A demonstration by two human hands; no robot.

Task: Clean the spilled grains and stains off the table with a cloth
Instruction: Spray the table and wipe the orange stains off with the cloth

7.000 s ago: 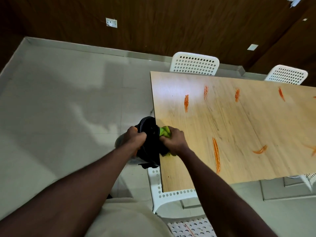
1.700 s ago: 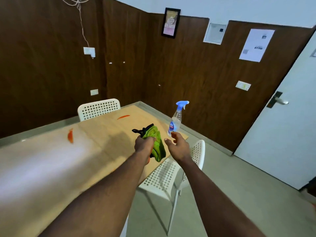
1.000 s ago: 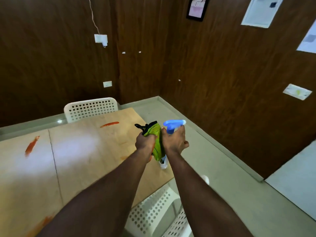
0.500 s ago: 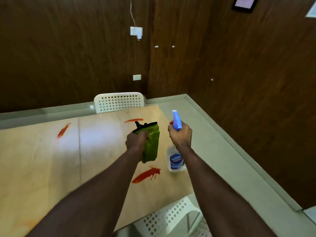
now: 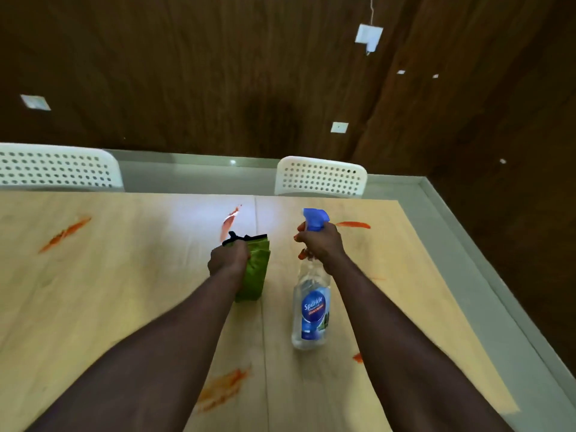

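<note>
My left hand (image 5: 227, 258) grips a folded green cloth (image 5: 255, 272) with a black edge, held above the light wooden table (image 5: 124, 291). My right hand (image 5: 319, 244) holds the neck of a clear spray bottle (image 5: 310, 310) with a blue trigger head and blue label, lifted over the table. Orange-red stains mark the tabletop: one (image 5: 229, 221) just beyond the cloth, one (image 5: 353, 225) past the bottle, one (image 5: 64, 233) at the far left, a smeared one (image 5: 224, 388) near me. No grains are visible.
Two white perforated chairs (image 5: 321, 177) (image 5: 56, 169) stand at the table's far side against a dark wood-panelled wall. The table's right edge (image 5: 461, 300) drops to a grey floor. A small stain (image 5: 357, 357) lies beside my right forearm.
The view has swung left along the table. My right hand, which took hold of the spray bottle a second ago, has carried it over the tabletop. My left hand still holds the cloth.
</note>
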